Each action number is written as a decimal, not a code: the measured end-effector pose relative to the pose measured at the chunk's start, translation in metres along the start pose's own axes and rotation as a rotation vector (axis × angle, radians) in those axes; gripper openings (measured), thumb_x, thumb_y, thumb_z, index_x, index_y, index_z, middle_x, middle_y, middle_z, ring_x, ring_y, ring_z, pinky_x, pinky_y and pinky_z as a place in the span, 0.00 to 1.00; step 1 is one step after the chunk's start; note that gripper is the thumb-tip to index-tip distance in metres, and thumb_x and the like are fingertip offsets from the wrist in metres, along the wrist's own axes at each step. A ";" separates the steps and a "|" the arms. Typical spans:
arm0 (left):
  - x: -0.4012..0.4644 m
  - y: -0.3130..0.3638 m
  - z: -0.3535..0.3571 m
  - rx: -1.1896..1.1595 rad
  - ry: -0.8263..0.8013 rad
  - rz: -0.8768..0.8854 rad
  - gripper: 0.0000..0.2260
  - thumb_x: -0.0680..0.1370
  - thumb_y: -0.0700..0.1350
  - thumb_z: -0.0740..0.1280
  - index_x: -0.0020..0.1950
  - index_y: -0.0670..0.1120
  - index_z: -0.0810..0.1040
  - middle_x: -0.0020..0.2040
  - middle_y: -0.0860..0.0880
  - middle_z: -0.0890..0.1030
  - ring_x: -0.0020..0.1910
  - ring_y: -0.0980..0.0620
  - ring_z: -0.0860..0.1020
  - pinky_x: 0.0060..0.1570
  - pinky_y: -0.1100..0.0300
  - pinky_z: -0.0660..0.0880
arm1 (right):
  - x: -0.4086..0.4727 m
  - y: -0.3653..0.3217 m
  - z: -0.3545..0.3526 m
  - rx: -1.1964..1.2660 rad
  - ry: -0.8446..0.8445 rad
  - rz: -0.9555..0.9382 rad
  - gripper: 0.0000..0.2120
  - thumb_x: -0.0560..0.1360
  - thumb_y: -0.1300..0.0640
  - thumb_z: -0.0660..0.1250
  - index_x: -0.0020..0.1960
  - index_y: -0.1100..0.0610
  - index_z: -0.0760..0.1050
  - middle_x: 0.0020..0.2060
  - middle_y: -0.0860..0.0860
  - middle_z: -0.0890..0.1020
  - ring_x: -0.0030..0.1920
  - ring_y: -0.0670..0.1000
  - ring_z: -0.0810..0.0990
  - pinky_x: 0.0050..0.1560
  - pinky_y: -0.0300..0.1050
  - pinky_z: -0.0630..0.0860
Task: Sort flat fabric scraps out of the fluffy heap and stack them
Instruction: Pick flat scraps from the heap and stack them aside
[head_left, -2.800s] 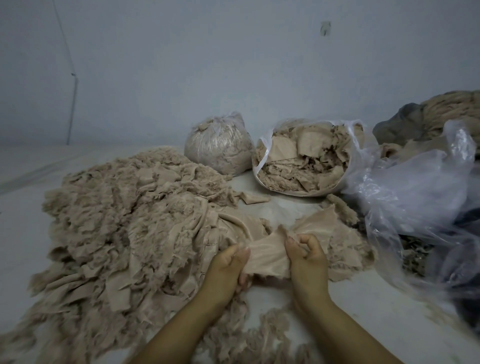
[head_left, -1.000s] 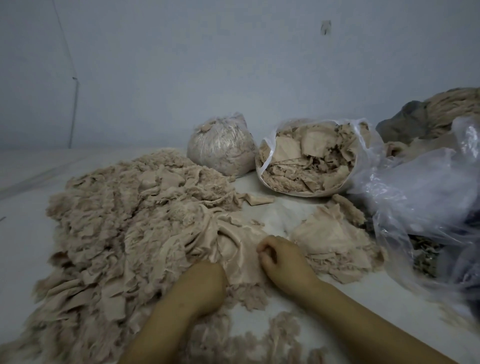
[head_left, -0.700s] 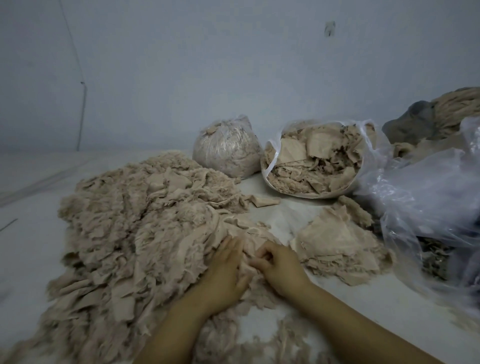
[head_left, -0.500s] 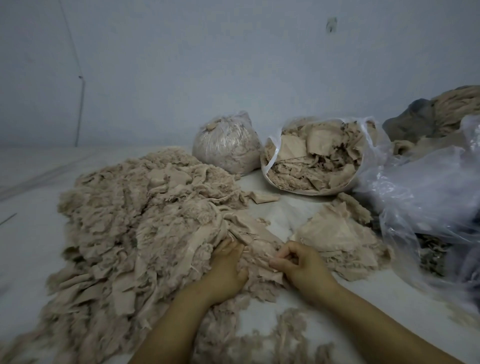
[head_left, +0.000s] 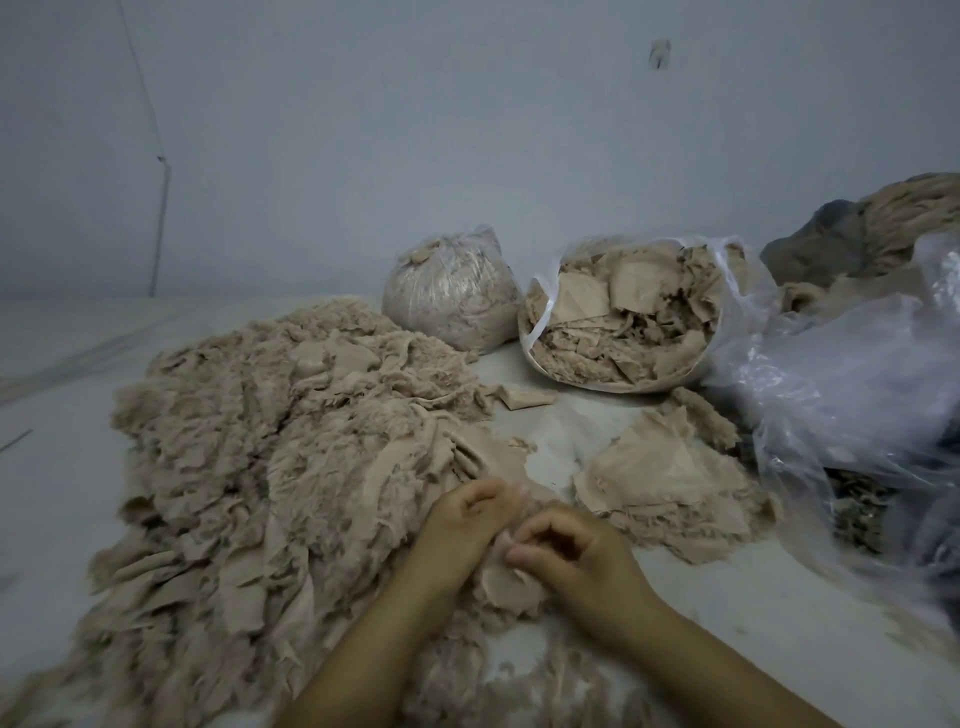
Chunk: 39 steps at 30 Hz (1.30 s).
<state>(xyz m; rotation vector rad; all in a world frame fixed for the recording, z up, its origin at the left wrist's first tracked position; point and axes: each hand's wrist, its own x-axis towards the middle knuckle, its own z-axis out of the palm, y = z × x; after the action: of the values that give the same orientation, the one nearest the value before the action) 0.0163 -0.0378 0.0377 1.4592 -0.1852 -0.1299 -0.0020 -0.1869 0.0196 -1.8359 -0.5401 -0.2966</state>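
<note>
Against the pale wall (head_left: 467, 130) a tied clear bag (head_left: 449, 291) of fluff stands beside an open bag (head_left: 623, 322) of beige pieces; crumpled clear plastic (head_left: 857, 395) spreads at the right, a grey bundle (head_left: 810, 244) behind it, and a thin cable (head_left: 162, 208) hangs left

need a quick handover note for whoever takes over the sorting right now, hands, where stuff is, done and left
Left hand: fingers curled on a fabric scrap at the heap's near edge.
Right hand: pinches the same scrap.
Fluffy heap: large, left of centre.
Stack of flat scraps: to the right of the hands, several pieces on it.
Done: a small stack built.
Left: add this scrap, then work through most of the heap.
</note>
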 end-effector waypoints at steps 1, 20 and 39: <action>0.003 -0.002 0.001 -0.059 0.043 -0.082 0.10 0.71 0.47 0.73 0.50 0.47 0.80 0.48 0.46 0.82 0.46 0.52 0.81 0.43 0.63 0.78 | -0.002 0.000 0.003 -0.030 -0.060 -0.034 0.09 0.69 0.62 0.75 0.36 0.50 0.80 0.36 0.41 0.81 0.37 0.41 0.78 0.41 0.33 0.72; 0.017 -0.005 -0.012 -0.640 0.195 -0.085 0.12 0.79 0.42 0.62 0.62 0.42 0.71 0.54 0.38 0.81 0.44 0.50 0.84 0.36 0.59 0.80 | 0.003 -0.003 -0.008 0.261 -0.038 0.162 0.06 0.72 0.61 0.71 0.38 0.56 0.75 0.32 0.45 0.77 0.34 0.46 0.73 0.36 0.36 0.70; -0.003 -0.004 0.006 0.112 -0.031 0.022 0.09 0.74 0.49 0.70 0.36 0.48 0.80 0.33 0.49 0.79 0.31 0.55 0.76 0.30 0.65 0.72 | 0.006 0.006 -0.008 0.244 0.176 0.323 0.16 0.76 0.51 0.65 0.34 0.58 0.69 0.29 0.52 0.69 0.32 0.50 0.68 0.34 0.42 0.67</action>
<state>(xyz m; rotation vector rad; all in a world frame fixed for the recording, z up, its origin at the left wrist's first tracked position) 0.0122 -0.0435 0.0345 1.5664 -0.2363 -0.1258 0.0070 -0.1945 0.0201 -1.6101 -0.1458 -0.1626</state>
